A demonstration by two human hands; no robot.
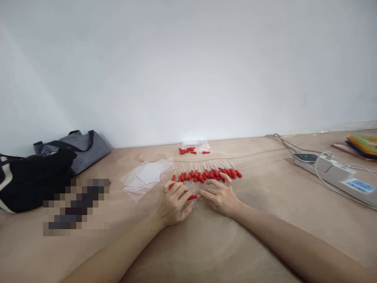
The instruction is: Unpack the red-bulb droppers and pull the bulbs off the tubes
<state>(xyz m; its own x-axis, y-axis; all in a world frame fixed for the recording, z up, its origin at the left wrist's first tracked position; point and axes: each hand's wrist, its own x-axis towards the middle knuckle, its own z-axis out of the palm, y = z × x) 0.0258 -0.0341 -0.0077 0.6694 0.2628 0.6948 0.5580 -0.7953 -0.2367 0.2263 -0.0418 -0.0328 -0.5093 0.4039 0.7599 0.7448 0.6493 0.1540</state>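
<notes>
A row of several clear glass droppers with red rubber bulbs (210, 173) lies on the tan table (206, 243). My left hand (174, 203) curls its fingers around one red-bulbed dropper (192, 197) at the near edge of the row. My right hand (219, 195) rests beside it, fingers bent and pinching toward the same dropper. A few loose red bulbs (188, 150) lie farther back near a small clear bag (196, 145).
A pile of clear zip bags (147, 177) lies left of the row. A striped bag (81, 147) and a black bag (32, 179) sit at far left. A white power strip (338, 175) with cables and coloured books (362, 144) are at right. A white wall stands behind.
</notes>
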